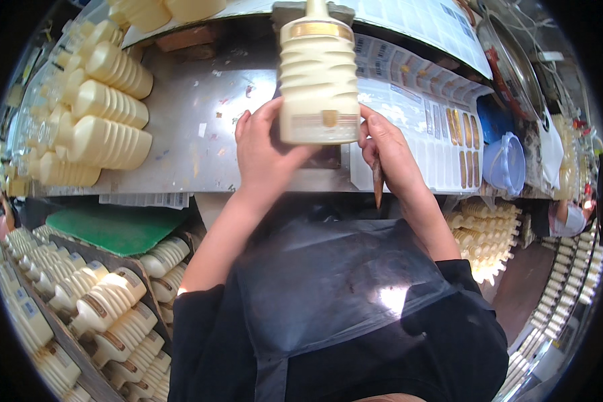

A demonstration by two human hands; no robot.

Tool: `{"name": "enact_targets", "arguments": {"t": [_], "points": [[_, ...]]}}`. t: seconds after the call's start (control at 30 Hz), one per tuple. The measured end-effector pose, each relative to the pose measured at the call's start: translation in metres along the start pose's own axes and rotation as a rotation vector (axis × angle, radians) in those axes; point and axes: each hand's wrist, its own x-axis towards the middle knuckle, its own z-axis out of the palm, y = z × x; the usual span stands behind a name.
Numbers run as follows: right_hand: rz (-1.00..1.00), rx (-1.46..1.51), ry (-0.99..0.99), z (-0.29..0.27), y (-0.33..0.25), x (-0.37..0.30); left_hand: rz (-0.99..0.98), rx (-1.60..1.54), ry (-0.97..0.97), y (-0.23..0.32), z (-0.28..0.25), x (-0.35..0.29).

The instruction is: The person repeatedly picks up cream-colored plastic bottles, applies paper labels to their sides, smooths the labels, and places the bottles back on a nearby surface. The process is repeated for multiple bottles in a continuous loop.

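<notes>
Bottle point(318, 80) of pale cream, with wavy sides, is in the middle, over the metal table point(201, 87). Its thin neck points away from the person and its base is near them. The left hand point(264, 144) is spread and curved by the bottle's lower left side, with the thumb near the base. Some finger ends are hidden, so I cannot tell how hard it grips. The right hand point(388, 144) has its fingers at the lower right edge and also pinches a pointy brown stick point(378, 184), tip down. I cannot tell if the bottle sits on the dark block point(325, 159) under it.

The step looks like holding the bottle with its sticker side up, maybe to look it over. The next move seems to call for a soft, even hold, with the stick's tip kept off the stickers.

A shiny gold label point(316, 28) goes across the top part of the bottle. A small gold badge point(329, 118) sits low down, with thin brown lines beside it. Any words on them are too small and blurry to read. On the right lie sheets of stickers point(409, 159), with gold and brown strips point(465, 130) and, farther back, bar codes point(371, 57). The words there are too tiny to read as well
</notes>
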Motion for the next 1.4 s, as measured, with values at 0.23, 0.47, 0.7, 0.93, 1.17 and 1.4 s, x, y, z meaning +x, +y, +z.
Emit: {"name": "enact_targets", "arguments": {"t": [0.23, 0.47, 0.7, 0.93, 1.17, 1.4], "points": [[-0.084, -0.007, -0.026, 0.002, -0.018, -0.012, -0.218, -0.505, -0.141, -0.009, 0.001, -0.003], [-0.075, 0.024, -0.028, 0.002, -0.016, -0.011, -0.225, -0.529, -0.136, -0.006, 0.004, -0.005], [-0.034, 0.042, -0.053, 0.005, -0.007, -0.005, -0.058, -0.278, -0.102, 0.003, -0.008, -0.004], [-0.077, -0.063, 0.001, 0.012, 0.006, 0.003, -0.281, -0.733, -0.082, 0.004, -0.006, -0.001], [-0.002, -0.08, -0.009, 0.012, 0.012, 0.005, -0.293, -0.749, -0.055, 0.003, -0.002, 0.002], [-0.039, -0.07, 0.002, 0.016, 0.007, 0.004, -0.301, -0.761, -0.053, 0.001, -0.001, 0.001]]}}
